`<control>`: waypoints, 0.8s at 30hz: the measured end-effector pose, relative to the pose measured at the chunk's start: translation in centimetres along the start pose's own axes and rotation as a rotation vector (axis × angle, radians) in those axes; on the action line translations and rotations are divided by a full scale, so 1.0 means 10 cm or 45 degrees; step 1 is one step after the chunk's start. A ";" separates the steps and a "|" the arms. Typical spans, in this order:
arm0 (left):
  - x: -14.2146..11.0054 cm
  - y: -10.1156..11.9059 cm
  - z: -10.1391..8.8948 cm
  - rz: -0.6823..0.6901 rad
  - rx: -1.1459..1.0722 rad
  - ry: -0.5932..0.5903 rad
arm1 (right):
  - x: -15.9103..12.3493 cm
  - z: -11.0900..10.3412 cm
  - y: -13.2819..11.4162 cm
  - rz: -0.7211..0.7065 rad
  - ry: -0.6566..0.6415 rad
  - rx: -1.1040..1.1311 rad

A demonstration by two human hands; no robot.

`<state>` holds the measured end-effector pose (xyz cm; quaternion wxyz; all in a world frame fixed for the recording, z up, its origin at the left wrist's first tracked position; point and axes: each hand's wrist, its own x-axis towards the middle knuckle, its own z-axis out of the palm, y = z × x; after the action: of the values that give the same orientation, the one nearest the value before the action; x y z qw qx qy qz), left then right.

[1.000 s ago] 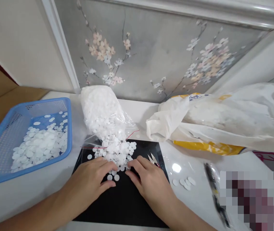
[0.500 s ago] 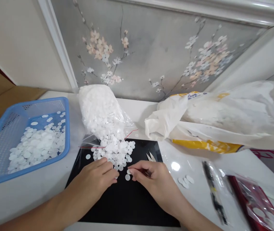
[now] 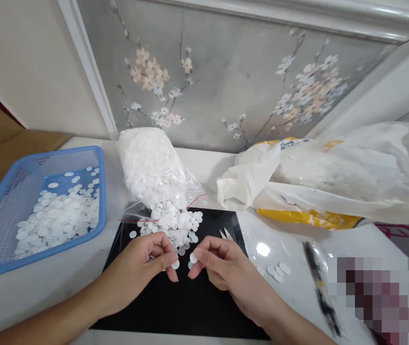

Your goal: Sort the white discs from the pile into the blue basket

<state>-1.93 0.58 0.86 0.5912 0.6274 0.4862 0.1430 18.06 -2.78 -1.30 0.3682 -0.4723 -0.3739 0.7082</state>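
Observation:
Between the thumb and forefinger of my left hand [image 3: 153, 258] is a small round white disc [image 3: 176, 264]. My right hand [image 3: 226, 266] pinches another white disc [image 3: 193, 258] a short way to the right. Both hands are over a black board [image 3: 179, 306], just in front of a pile of white discs [image 3: 176, 225]. The pile spills from the mouth of a clear plastic bag [image 3: 150, 158] full of them. Two pointed metal blades [image 3: 226, 234] stick out behind my right hand; whether it holds them is hidden.
On the left stands a blue plastic basket [image 3: 103, 191] with many white discs inside. A white and yellow plastic bag [image 3: 319, 177] lies at the back right. Several loose discs [image 3: 278, 271] and a black pen-like item [image 3: 321, 287] in clear wrapping are on the white table [image 3: 262, 306].
My left hand has turned and drawn back from the pile, now showing a disc in its pinch. The right hand has tilted up slightly with its disc, opposite the left.

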 end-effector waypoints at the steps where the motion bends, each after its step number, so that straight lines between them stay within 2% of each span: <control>1: 0.00 -0.01 0.00 -0.010 -0.064 -0.027 | 0.00 0.01 0.00 0.006 -0.003 0.002; 5: 0.01 -0.07 -0.01 -0.036 -0.226 -0.076 | 0.01 0.07 0.01 0.036 -0.017 0.009; 10: -0.01 -0.08 -0.02 0.021 -0.279 -0.040 | -0.02 0.09 -0.01 0.006 -0.033 0.030; 14: 0.00 -0.10 -0.03 0.059 -0.299 -0.023 | -0.04 0.06 -0.03 -0.024 0.041 -0.156; 17: 0.01 -0.11 -0.04 0.025 -0.286 -0.011 | -0.04 0.04 -0.03 -0.059 0.094 -0.292; 24: 0.02 -0.12 -0.03 -0.041 -0.195 0.019 | 0.00 0.03 0.02 -0.016 0.106 -0.314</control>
<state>-2.57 0.71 -0.19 0.6361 0.5712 0.4883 0.1751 17.75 -2.97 -1.39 0.3269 -0.5406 -0.4456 0.6343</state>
